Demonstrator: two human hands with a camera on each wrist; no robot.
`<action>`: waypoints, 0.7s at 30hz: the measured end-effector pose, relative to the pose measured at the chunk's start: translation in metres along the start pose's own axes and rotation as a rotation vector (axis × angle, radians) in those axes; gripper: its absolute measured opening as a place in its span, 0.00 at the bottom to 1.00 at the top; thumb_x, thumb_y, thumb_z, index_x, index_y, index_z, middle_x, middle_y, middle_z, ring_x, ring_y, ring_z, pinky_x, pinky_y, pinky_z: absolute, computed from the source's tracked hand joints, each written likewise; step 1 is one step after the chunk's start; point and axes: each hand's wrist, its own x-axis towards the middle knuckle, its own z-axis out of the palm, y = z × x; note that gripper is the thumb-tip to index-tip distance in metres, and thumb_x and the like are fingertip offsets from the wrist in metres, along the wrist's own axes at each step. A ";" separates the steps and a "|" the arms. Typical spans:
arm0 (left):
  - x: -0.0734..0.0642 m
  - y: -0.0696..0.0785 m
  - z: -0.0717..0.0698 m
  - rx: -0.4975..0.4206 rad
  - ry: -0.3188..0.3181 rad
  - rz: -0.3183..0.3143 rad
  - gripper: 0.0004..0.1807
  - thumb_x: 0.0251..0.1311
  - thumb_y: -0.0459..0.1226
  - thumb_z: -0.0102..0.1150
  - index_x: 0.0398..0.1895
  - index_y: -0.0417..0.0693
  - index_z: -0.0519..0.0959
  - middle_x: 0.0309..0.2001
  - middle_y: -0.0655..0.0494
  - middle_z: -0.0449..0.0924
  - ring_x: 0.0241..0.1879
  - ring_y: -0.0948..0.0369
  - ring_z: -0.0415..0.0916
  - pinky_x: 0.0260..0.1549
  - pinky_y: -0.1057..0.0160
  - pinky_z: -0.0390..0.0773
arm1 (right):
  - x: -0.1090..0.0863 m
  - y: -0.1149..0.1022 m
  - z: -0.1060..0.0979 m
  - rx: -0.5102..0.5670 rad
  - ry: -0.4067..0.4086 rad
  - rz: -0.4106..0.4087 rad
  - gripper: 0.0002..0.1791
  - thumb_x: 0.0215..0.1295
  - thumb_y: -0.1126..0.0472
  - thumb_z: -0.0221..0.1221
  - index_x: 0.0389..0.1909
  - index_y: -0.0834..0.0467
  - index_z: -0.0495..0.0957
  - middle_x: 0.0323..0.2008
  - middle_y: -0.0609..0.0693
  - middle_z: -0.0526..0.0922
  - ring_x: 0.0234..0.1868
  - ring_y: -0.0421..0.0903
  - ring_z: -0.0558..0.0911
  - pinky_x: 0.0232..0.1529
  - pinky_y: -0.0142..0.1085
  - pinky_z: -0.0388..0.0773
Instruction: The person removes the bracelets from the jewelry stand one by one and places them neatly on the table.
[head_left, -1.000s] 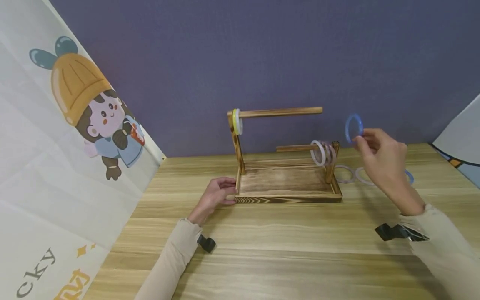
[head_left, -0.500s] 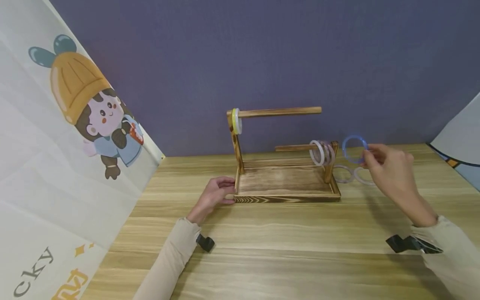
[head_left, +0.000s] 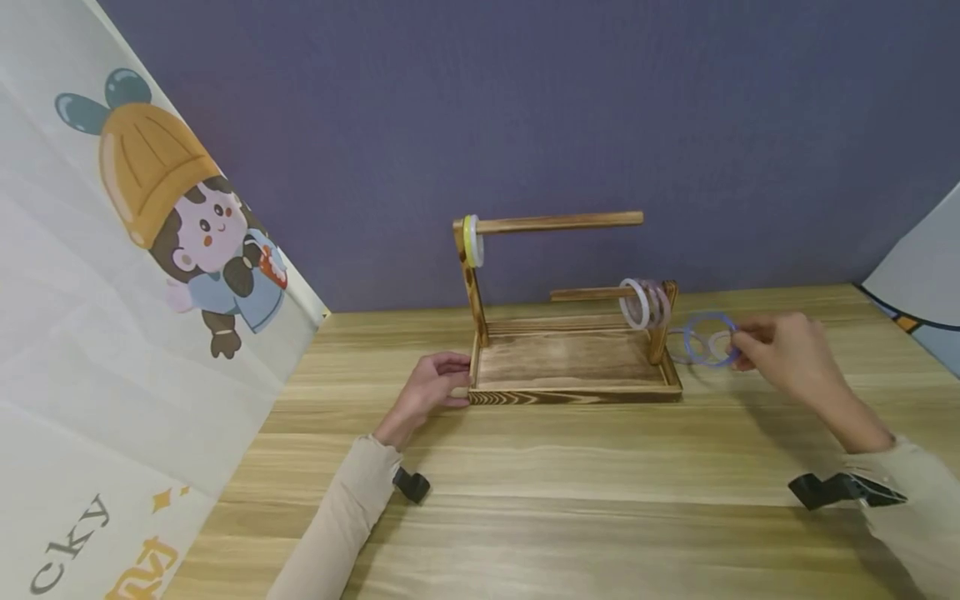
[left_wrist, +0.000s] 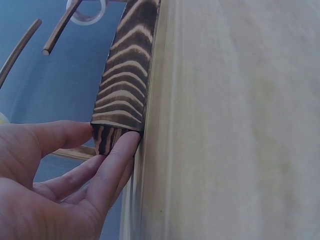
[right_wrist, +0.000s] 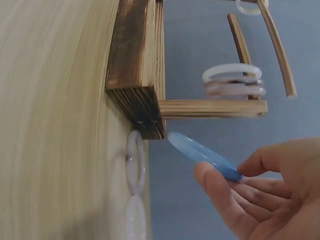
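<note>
A dark-grained wooden bangle rack (head_left: 573, 397) stands on the table, with two horizontal bars above its tray base. My left hand (head_left: 431, 389) holds the base's left end, thumb and fingertips at its edges in the left wrist view. My right hand (head_left: 787, 354) pinches a translucent blue bangle (right_wrist: 207, 156) between thumb and fingers, just right of the rack. On the upper bar (head_left: 562, 222) hang a yellow bangle (head_left: 468, 242) and a whitish one (head_left: 478, 242). The lower bar (head_left: 588, 294) carries a white bangle (head_left: 634, 305) and purplish ones (head_left: 662, 307) near its post.
Pale bangles (right_wrist: 135, 162) lie on the wooden table (head_left: 570, 500) just right of the rack, partly behind the blue bangle and right hand in the head view. A dark blue-grey panel (head_left: 562, 108) rises behind. A white sheet with a cartoon figure (head_left: 202, 217) borders the left.
My right hand has lowered the blue bangle from beside the upper bar toward the table, right of the rack, and moved slightly right. The left hand has stayed at the rack's end.
</note>
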 end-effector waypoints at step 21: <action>0.000 -0.001 0.000 -0.010 -0.015 0.004 0.21 0.64 0.25 0.57 0.61 0.29 0.72 0.56 0.31 0.74 0.50 0.45 0.78 0.42 0.51 0.88 | -0.001 0.033 0.009 0.194 -0.267 0.153 0.18 0.73 0.66 0.53 0.48 0.81 0.76 0.27 0.60 0.87 0.21 0.43 0.86 0.23 0.35 0.87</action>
